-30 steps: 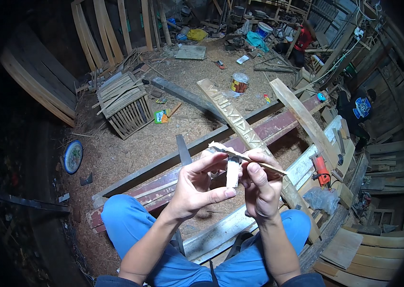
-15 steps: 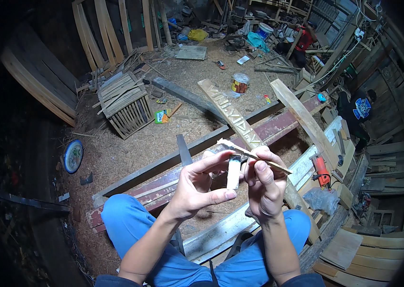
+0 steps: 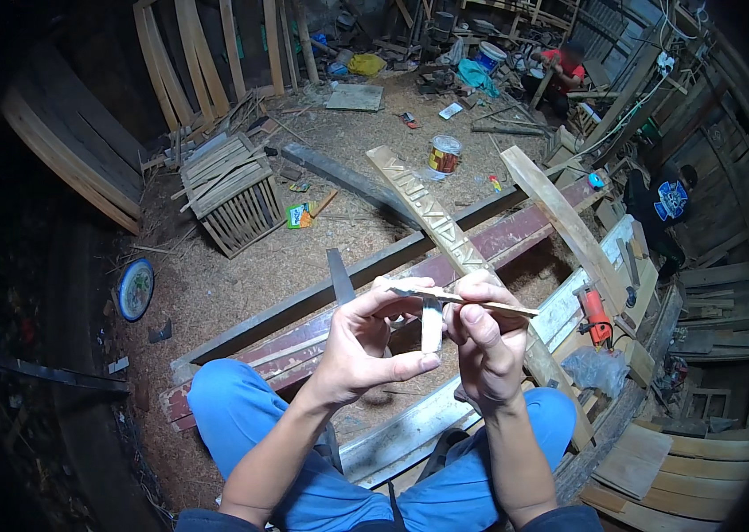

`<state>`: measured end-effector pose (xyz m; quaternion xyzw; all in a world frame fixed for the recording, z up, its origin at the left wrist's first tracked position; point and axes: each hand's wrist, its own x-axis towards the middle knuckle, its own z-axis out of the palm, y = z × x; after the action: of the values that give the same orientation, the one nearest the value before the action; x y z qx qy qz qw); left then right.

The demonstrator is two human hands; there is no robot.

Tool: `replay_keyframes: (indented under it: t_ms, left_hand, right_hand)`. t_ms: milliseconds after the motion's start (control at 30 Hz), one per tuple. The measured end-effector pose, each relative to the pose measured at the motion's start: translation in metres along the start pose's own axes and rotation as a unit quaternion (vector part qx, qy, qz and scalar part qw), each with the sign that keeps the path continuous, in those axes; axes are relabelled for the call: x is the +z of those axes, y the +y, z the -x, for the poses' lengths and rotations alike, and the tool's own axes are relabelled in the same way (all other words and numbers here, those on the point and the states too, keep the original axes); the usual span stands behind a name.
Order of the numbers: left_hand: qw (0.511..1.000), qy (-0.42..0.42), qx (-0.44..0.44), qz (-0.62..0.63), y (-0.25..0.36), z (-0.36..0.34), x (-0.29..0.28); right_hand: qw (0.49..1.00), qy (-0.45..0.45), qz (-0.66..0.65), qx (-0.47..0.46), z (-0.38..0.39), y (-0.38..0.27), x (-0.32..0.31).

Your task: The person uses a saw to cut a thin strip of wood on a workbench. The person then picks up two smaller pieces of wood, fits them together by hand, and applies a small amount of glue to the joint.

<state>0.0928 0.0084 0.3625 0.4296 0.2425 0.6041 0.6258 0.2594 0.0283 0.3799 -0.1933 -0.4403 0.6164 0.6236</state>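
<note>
Between the thumb and fingers of my left hand (image 3: 358,341) is a small pale block (image 3: 431,330), held upright with a darker upper end. My right hand (image 3: 491,346) pinches a thin wooden strip (image 3: 507,309), which lies nearly level across the top of the block. The strip's dark left end reaches over the fingers of my left hand; I cannot tell whether it touches the block. Beyond both hands, a long board with raised carved shapes (image 3: 428,209) slants over the beams and down beside my right knee.
A maroon beam (image 3: 516,241) and a white-painted plank (image 3: 392,448) cross in front of me. An orange power tool (image 3: 597,317) sits at right beside a clear plastic bag (image 3: 594,371). A slatted crate (image 3: 237,208) and a paint can (image 3: 445,155) stand farther off. Two people are at far right.
The wooden strip has turned: its left end has dropped, and I see it more edge-on over the block. A person in red at the back has leaned into fuller view.
</note>
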Motion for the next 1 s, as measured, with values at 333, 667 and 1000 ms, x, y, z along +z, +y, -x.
replay_keyframes:
  t_ms: [333, 667, 1000]
  left_hand:
    - [0.999, -0.030, -0.016, 0.020, 0.0036, -0.0001, 0.0015]
    - [0.999, -0.040, -0.029, 0.007, 0.0041, 0.0026, -0.0001]
    - [0.999, -0.040, -0.002, 0.022, -0.0002, 0.0044, -0.0026]
  right_hand:
    - [0.999, -0.004, -0.039, 0.015, -0.0004, -0.0049, -0.0026]
    - [1.000, -0.005, -0.026, 0.002, -0.0018, -0.0050, -0.0030]
    - [1.000, -0.004, 0.006, -0.001, -0.0010, -0.0064, -0.0010]
